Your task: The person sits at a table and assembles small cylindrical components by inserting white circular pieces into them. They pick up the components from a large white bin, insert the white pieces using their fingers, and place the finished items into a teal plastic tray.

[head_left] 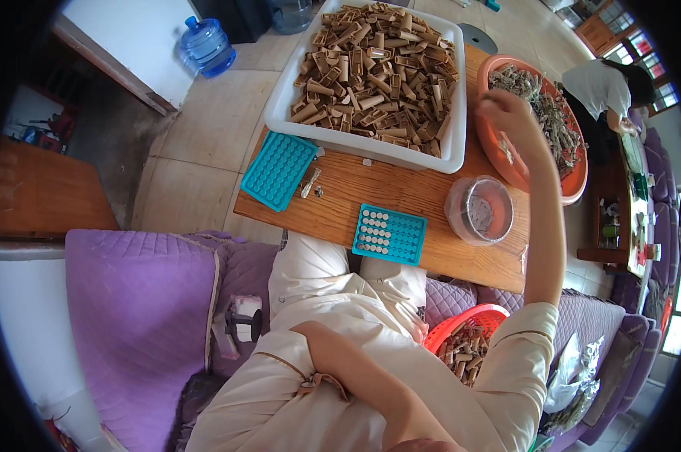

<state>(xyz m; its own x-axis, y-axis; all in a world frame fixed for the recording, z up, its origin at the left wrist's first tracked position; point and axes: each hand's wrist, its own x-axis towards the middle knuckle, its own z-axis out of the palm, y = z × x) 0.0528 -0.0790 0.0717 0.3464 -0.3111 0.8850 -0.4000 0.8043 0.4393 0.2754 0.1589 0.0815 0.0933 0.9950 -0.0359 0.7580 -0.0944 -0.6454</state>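
Observation:
My right arm reaches forward over the table, with my right hand (504,111) above the left rim of an orange basin (489,141) full of dried grey-green plant sprigs (547,113). Its fingers are curled together; what they hold, if anything, is hidden. My left forearm (359,369) bends across my body and runs out at the lower edge, so the hand itself does not show. Before my lap lies a teal tray (406,239) with small round whitish pieces (373,231) in its left part. A clear round tub (479,211) with pale contents stands right of it.
A white bin (280,113) heaped with brown plastic-looking holders (378,75) fills the table's far side. Another teal tray (278,172) lies left on the wooden table (333,218). A red basket (449,331) of brown pieces sits beside me. Another person (600,87) works at the right.

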